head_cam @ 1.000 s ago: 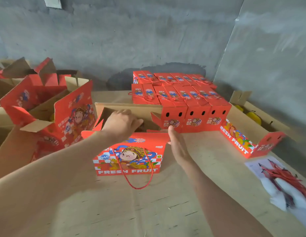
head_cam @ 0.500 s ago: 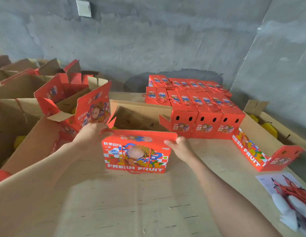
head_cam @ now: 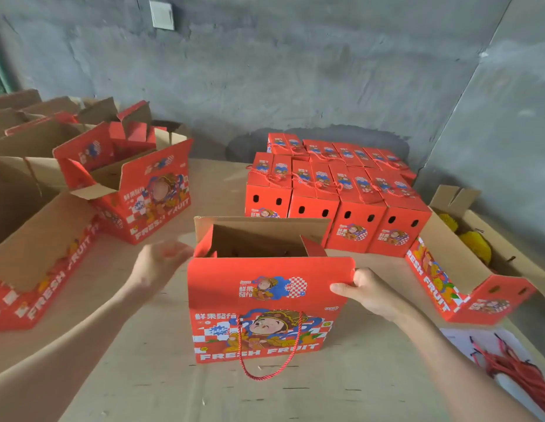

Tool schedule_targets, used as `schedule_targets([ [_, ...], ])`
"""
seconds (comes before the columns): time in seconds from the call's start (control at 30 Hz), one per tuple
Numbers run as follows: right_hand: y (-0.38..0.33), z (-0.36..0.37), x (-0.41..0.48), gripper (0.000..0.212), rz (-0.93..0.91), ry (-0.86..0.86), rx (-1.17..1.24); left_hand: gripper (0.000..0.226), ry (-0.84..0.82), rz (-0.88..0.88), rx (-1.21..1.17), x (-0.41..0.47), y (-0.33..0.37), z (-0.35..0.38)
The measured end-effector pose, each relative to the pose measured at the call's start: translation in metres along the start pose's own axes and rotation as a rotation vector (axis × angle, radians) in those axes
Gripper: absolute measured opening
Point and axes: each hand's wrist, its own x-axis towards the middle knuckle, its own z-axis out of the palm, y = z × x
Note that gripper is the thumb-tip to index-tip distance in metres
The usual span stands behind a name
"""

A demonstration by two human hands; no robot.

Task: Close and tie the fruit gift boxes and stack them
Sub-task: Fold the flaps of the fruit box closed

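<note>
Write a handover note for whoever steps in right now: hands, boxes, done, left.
Left hand: open beside the open box, contact unclear.
Right hand: pinches that box's front flap at its right corner.
Done: closed boxes, cords tied on top, grouped behind it.
Left: close, tie and stack this box, then the other open boxes.
Spare red cords lie at right.
</note>
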Motion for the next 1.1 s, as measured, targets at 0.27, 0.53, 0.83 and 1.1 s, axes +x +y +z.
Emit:
schedule_targets([
  [0.27, 0.004, -0.007, -0.015, 0.01, -0.055, -0.096, 0.083, 0.037, -0.063, 0.158, 0.262, -0.027, -0.001, 0.028],
  [0.53, 0.021, -0.024, -0.03, 0.083, -0.03, -0.267, 0.589, 0.04, -0.253, 0.135, 0.224, -0.036, -0.001, 0.028],
  [0.83, 0.031, -0.007, -0.039, 0.013, -0.15, -0.023, 0.479, 0.023, -0.195, 0.283, 0.386, -0.04, -0.01, 0.035],
  [1.1, 0.023, 0.016, -0.007, 0.038, -0.361, 0.35, -0.075, 0.022, -0.212, 0.322, 0.406, -0.033, -0.014, 0.033],
])
